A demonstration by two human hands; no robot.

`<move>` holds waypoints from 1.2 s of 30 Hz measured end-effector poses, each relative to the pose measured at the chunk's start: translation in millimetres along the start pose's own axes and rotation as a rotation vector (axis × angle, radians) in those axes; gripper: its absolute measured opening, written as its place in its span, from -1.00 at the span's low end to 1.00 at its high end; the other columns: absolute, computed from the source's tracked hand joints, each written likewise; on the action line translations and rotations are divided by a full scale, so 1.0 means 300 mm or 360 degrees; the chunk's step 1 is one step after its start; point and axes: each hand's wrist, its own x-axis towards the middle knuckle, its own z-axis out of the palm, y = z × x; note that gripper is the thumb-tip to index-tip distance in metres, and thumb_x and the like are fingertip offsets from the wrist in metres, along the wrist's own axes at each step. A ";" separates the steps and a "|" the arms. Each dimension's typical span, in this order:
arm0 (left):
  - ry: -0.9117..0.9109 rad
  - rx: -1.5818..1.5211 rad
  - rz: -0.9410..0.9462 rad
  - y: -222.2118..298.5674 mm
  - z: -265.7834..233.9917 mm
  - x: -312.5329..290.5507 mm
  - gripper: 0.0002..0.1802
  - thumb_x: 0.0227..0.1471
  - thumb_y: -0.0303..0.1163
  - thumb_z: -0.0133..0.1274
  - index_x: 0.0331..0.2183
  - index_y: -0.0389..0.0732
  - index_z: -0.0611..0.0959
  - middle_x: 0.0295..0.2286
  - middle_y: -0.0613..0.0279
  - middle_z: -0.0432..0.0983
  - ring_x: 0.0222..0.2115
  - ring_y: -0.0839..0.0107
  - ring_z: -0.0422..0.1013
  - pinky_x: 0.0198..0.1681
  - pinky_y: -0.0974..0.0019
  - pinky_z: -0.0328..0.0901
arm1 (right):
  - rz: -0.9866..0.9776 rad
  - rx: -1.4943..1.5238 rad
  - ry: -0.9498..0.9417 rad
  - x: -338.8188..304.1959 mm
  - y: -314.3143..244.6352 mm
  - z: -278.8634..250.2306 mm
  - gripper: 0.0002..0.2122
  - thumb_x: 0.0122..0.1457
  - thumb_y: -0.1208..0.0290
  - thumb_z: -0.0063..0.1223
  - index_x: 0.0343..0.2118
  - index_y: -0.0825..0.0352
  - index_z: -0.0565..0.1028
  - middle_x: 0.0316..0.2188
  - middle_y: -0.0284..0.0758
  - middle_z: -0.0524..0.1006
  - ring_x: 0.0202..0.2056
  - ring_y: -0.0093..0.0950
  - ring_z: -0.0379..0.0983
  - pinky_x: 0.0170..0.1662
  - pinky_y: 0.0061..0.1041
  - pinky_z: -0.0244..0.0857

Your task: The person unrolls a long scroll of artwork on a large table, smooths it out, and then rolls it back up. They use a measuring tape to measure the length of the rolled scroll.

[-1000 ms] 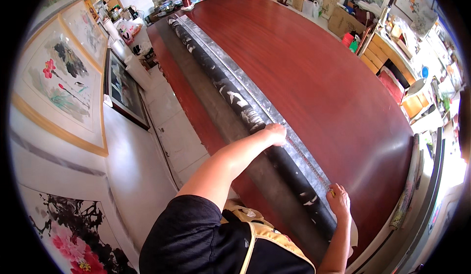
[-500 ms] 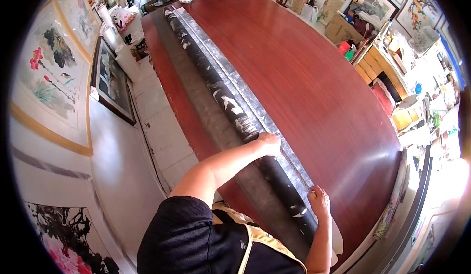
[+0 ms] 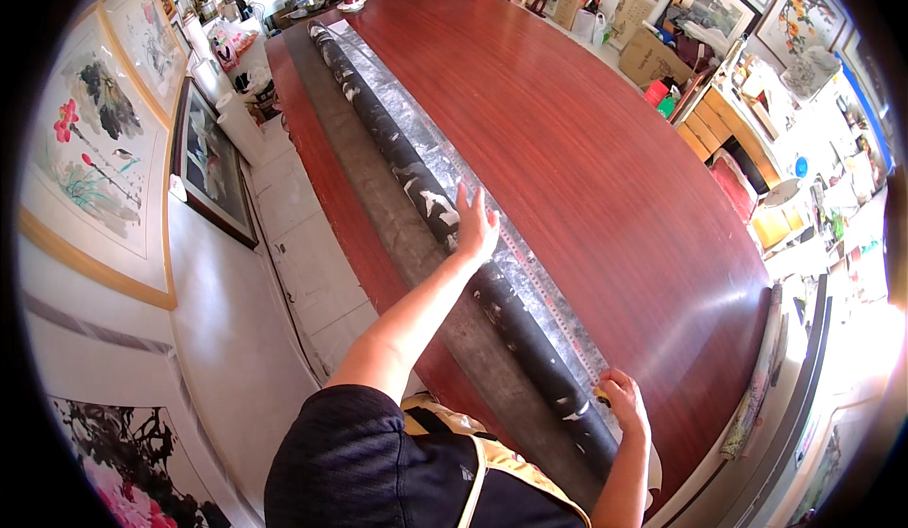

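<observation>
The broad red-brown wooden counter point(image 3: 605, 178) lies bare right of the long dark rolled sheet point(image 3: 426, 197), giving open passage across the middle of the frame. That roll bars the way diagonally from upper left to lower centre; a metal ruler point(image 3: 530, 273) lies just beside it.

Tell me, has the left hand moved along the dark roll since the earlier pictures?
Cannot tell: the camera itself shifted. The left hand rests on the dark roll, about as far from the right hand as before.

Left hand point(image 3: 476, 224) flat, right hand point(image 3: 625, 402) curled
</observation>
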 end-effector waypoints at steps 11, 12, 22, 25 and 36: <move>-0.0195 0.0123 -0.0247 -0.115 0.010 0.013 -0.32 0.00 -0.47 0.20 0.12 -0.48 0.35 0.22 -0.40 -0.03 0.22 -0.16 0.11 0.27 0.09 0.12 | 0.0051 0.0017 -0.0031 -0.026 0.040 -0.055 -0.82 0.06 0.36 0.02 -0.38 0.36 0.55 -0.51 -0.39 0.56 -0.44 -0.60 0.45 -0.33 -0.57 0.28; -0.0211 0.0111 -0.0243 -0.118 0.016 0.012 -0.33 0.00 -0.46 0.19 0.12 -0.48 0.36 0.21 -0.40 0.01 0.20 -0.15 0.13 0.26 0.09 0.15 | 0.0051 0.0029 -0.0019 -0.026 0.043 -0.055 -0.82 0.05 0.35 0.03 -0.39 0.36 0.56 -0.52 -0.39 0.56 -0.44 -0.60 0.45 -0.33 -0.57 0.28; -0.0422 0.0488 0.0167 -0.036 0.010 -0.037 -0.37 0.05 -0.26 0.09 0.01 -0.59 0.42 -0.08 -0.45 0.41 0.03 -0.19 0.33 0.16 0.05 0.23 | 0.0044 0.0007 0.0061 -0.002 0.138 -0.062 -0.83 0.05 0.35 0.05 -0.43 0.36 0.55 -0.56 -0.42 0.53 -0.46 -0.63 0.45 -0.37 -0.60 0.26; -0.0653 0.0561 0.0138 0.011 -0.004 -0.029 -0.37 0.06 -0.26 0.07 0.00 -0.61 0.42 -0.10 -0.47 0.42 0.02 -0.19 0.34 0.16 0.03 0.24 | 0.0043 -0.0010 0.0082 -0.010 0.125 -0.055 -0.83 0.05 0.35 0.05 -0.43 0.36 0.56 -0.56 -0.42 0.54 -0.46 -0.63 0.44 -0.37 -0.59 0.26; -0.0937 0.0864 0.0299 0.130 -0.061 -0.044 -0.45 0.03 -0.20 0.12 -0.09 -0.49 0.52 -0.13 -0.37 0.47 -0.07 -0.10 0.44 0.04 0.05 0.34 | 0.0031 -0.0154 0.0074 0.014 0.145 -0.039 -0.80 0.03 0.34 0.03 -0.41 0.37 0.58 -0.57 -0.38 0.55 -0.50 -0.61 0.40 -0.40 -0.55 0.26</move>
